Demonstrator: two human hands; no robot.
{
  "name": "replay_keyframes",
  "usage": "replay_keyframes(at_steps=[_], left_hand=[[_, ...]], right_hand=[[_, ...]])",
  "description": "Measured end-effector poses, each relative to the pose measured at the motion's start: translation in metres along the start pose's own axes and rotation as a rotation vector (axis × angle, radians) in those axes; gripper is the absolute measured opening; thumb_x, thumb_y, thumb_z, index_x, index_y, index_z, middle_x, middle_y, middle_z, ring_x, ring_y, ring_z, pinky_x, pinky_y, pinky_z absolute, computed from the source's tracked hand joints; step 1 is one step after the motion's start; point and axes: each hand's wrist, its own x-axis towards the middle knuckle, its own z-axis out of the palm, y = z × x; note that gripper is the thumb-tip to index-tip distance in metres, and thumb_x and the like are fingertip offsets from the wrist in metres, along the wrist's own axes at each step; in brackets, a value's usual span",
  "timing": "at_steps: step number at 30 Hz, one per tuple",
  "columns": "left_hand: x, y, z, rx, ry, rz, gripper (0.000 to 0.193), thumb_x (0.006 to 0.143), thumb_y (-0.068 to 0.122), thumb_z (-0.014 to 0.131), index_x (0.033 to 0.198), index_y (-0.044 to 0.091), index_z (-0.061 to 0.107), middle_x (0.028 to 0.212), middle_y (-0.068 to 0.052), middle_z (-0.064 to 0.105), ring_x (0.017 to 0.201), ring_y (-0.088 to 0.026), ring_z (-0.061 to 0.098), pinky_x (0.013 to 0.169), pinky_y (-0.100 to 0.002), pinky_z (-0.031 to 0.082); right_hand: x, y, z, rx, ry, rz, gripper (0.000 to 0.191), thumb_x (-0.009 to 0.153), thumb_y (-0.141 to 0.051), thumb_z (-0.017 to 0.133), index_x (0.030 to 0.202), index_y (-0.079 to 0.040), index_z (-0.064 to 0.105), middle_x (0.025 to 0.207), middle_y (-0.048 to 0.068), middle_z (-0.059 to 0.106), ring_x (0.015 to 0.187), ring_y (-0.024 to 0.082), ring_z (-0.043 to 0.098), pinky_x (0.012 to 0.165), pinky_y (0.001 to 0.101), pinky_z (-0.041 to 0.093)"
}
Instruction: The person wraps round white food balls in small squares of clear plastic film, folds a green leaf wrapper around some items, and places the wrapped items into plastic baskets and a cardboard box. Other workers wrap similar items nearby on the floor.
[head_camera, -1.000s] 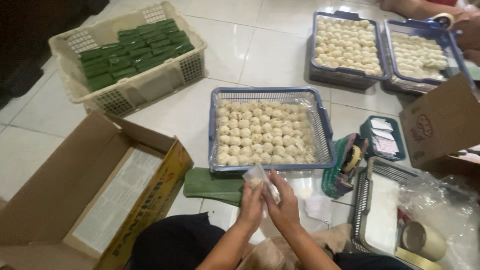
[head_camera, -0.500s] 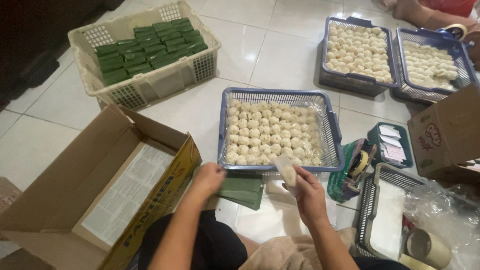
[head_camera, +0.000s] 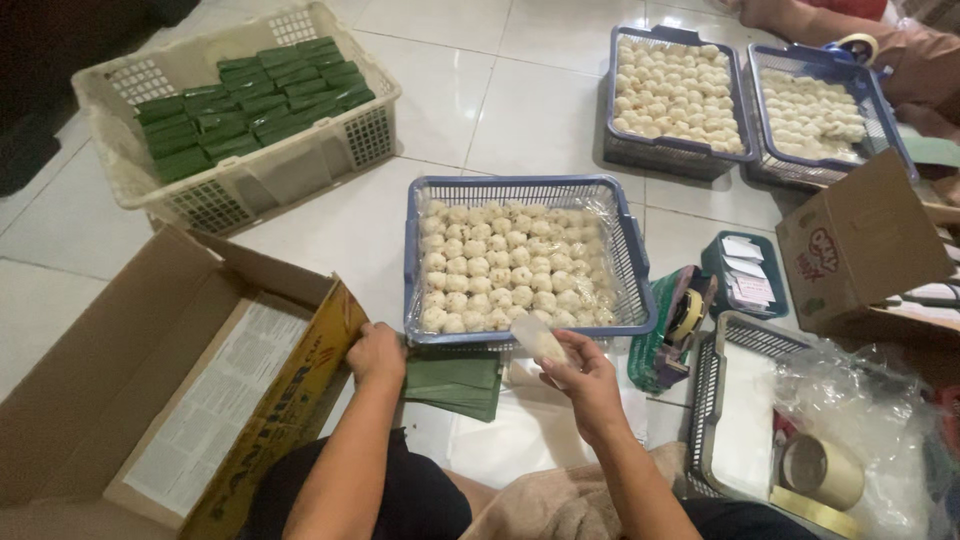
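Since the earlier frame the left hand (head_camera: 375, 352) has travelled a little further left and now rests on the near-left end of the stack of folded green leaves (head_camera: 455, 380), beside the flap of the open cardboard box (head_camera: 180, 400); whether its fingers have closed on a leaf cannot be told. The right hand (head_camera: 585, 378) has stayed near the middle, pinching one pale wrapped cake (head_camera: 540, 340) just above the near rim of the blue basket (head_camera: 620, 250).

Risks noted:
- The cake is held by fingertips only, over the rim. A slack pinch could drop it onto the floor tiles (head_camera: 520, 110) or back among the packed cakes, denting them.
- The leaf stack lies partly under the basket edge. Dragging a leaf out one-handed could tear it or shift the basket.
- The tape dispenser (head_camera: 685, 315) stands just right of the right hand; a sweep of the wrist could knock it over.
- Loose clear plastic (head_camera: 860, 390) at near right could snag a sleeveless forearm movement.
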Motion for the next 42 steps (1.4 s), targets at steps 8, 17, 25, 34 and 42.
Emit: replay_keyframes(at_steps=[8,17,25,34,42], left_hand=[[0.001,-0.013,-0.021,-0.306,-0.097,-0.224,0.051,0.072,0.027,0.091,0.113,0.012,0.064,0.113,-0.013,0.07,0.102,-0.031,0.067,0.087,-0.049,0.054],[-0.065,-0.012,-0.058,-1.355,-0.273,-0.194,0.049,0.076,-0.001,0.075,0.118,0.014,0.053,0.11,-0.015,0.065,0.098,-0.024,0.064,0.082,-0.039,0.056],[-0.112,0.034,-0.037,-2.193,-0.825,0.087,0.047,0.082,0.014,0.063,0.128,0.003,0.06,0.118,-0.015,0.067,0.105,-0.026,0.067,0.091,-0.041,0.057],[-0.111,0.059,0.063,-2.225,-0.796,0.098,0.048,0.105,0.048,0.053,0.134,0.009,0.054,0.128,-0.012,0.061,0.116,-0.028,0.059,0.104,-0.048,0.047],[-0.127,0.065,0.002,-2.181,-0.891,0.025,0.079,0.092,0.063,0.041,0.147,0.008,0.05,0.142,-0.006,0.063,0.128,-0.021,0.06,0.11,-0.039,0.044]], right_hand=[[0.009,-0.001,-0.015,-0.183,0.079,-0.013,0.045,0.084,-0.016,0.076,0.126,-0.003,0.068,0.108,0.009,0.076,0.091,0.018,0.072,0.08,0.0323,0.057],[0.001,-0.023,-0.021,-0.163,-0.014,-0.053,0.045,0.085,-0.018,0.075,0.128,-0.001,0.071,0.108,0.013,0.076,0.091,0.019,0.072,0.08,0.0326,0.056],[-0.018,-0.026,-0.003,0.091,-0.235,0.058,0.044,0.08,-0.006,0.078,0.121,-0.007,0.06,0.103,0.012,0.071,0.086,0.02,0.069,0.068,0.0304,0.057],[-0.025,0.014,0.026,0.009,-0.222,0.075,0.038,0.079,-0.006,0.081,0.113,0.001,0.065,0.095,0.014,0.074,0.079,0.02,0.07,0.069,0.03,0.059],[-0.019,0.014,0.022,-0.188,-0.081,0.042,0.038,0.078,-0.009,0.08,0.11,0.007,0.071,0.093,0.013,0.076,0.079,0.018,0.073,0.067,0.0298,0.061]])
